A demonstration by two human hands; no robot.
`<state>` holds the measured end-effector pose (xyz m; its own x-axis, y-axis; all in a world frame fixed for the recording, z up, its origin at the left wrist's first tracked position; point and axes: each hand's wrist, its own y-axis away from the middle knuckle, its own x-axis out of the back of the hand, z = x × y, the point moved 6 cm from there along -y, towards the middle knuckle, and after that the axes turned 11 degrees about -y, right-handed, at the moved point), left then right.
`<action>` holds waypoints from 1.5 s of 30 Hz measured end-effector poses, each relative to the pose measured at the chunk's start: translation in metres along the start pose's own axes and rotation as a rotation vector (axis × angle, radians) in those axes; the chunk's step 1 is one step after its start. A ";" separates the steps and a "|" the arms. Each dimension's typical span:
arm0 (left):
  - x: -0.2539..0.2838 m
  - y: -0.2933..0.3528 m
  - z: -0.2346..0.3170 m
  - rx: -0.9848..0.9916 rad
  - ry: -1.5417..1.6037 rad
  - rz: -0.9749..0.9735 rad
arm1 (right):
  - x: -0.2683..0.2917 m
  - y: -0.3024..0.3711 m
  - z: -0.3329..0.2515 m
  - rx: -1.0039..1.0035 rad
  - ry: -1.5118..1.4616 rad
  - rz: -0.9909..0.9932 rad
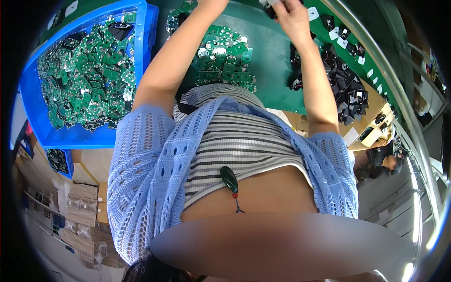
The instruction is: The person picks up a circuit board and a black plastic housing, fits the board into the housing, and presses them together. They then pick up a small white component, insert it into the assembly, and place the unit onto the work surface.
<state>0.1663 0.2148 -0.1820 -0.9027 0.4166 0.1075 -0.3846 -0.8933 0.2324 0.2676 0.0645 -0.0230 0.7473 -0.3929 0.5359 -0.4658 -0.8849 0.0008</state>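
Note:
At the top edge my right hand [292, 21] pinches a small black part [269, 10] with a pale piece on it; its exact kind does not show. My left hand [213, 3] reaches past the upper edge, so its fingers are cut off from view. Below the left forearm, green circuit boards [223, 51] lie heaped on the green work table [270, 51]. To the right of my right forearm is a pile of black plastic parts [340, 80].
A large blue bin [145, 42] full of green circuit boards stands at the left. Black parts with white tags [343, 35] line the right side near a metal rail [376, 51]. A cardboard box [371, 101] is below them. Another person [387, 157] is farther right.

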 end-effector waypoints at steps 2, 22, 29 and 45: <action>-0.005 0.073 0.095 -0.578 -0.613 -0.147 | 0.000 0.024 0.013 0.112 -0.012 0.098; 0.088 0.203 0.022 0.539 -0.029 -0.460 | -0.118 0.058 0.080 0.031 0.410 -0.287; 0.088 0.215 0.033 0.590 0.300 -0.486 | -0.089 0.078 0.087 -0.010 0.291 -0.195; 0.061 0.233 0.050 0.650 0.625 -0.672 | -0.038 0.146 0.030 -0.263 -1.075 -0.043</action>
<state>0.0318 0.0405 -0.0731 -0.5587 0.4599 -0.6902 -0.8206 -0.1857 0.5405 0.1855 -0.0573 -0.0681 0.7277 -0.4886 -0.4814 -0.4206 -0.8723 0.2494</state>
